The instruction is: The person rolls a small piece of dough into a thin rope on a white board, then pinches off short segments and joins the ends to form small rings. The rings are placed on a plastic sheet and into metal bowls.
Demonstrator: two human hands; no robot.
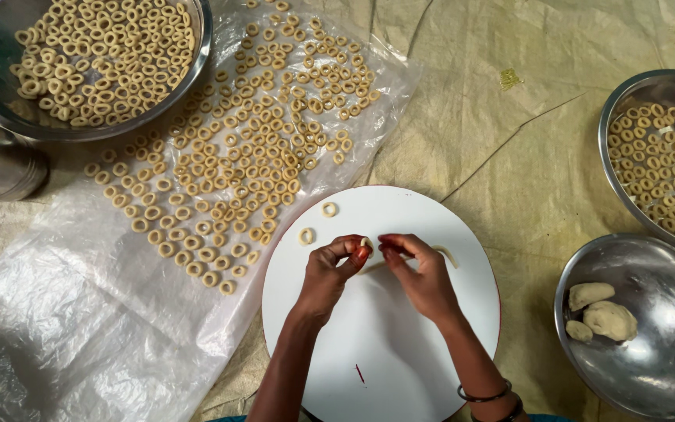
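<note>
Pale dough rope lies on the white round board, long axis running left-right, tail curving off to the right past the right hand. Its left end is up between both hands, half curled into a ring. Left hand fingers pinch that end; right hand fingers pinch the rope right beside it, so both are equally close. Two finished rings sit farther up the board, and loads more are on the plastic sheet.
</note>
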